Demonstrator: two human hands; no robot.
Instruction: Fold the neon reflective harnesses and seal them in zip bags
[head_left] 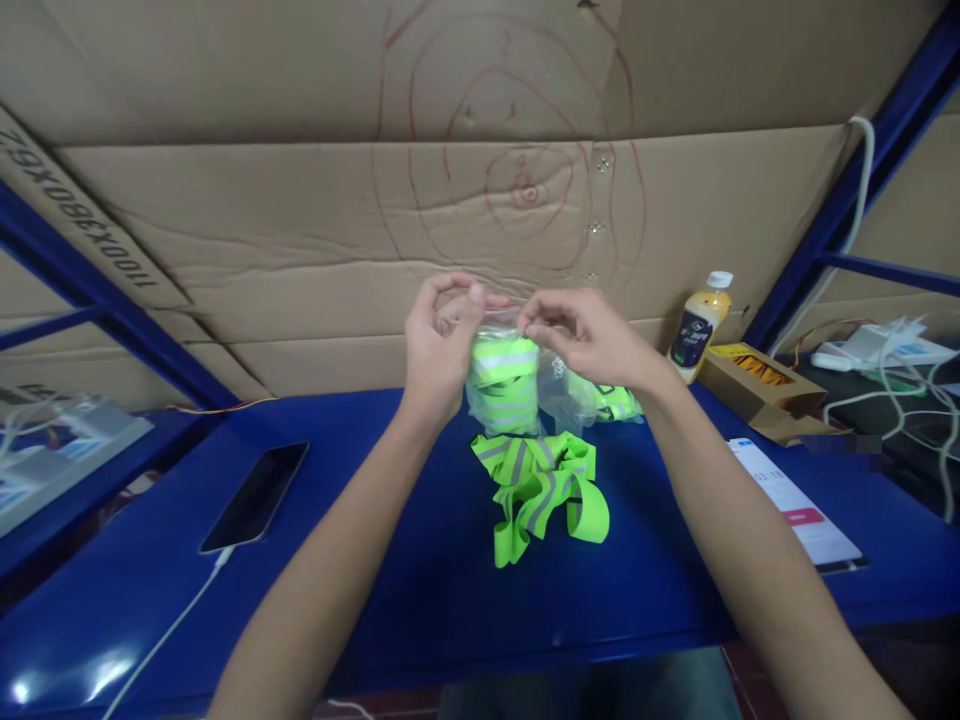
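Between my hands hangs a clear plastic bag (504, 385) with folded neon-green reflective strap inside. My left hand (442, 345) is closed on the bag's top left edge, thumb against fingers. The top right edge of the bag is pinched by the fingertips of my right hand (581, 330). Below the bag, a loose heap of neon-green straps with grey stripes (544, 485) lies on the blue table (427, 590). Another clear bag with green strap (611, 400) rests behind my right wrist, partly hidden.
At left lies a dark phone (256, 497) with a white cable (169, 630). To the right are a yellow drink bottle (697, 325), an open cardboard box (761, 390) and a phone with a lit screen (799, 505). Power strips (75, 460) and a cardboard wall (300, 210) border the table.
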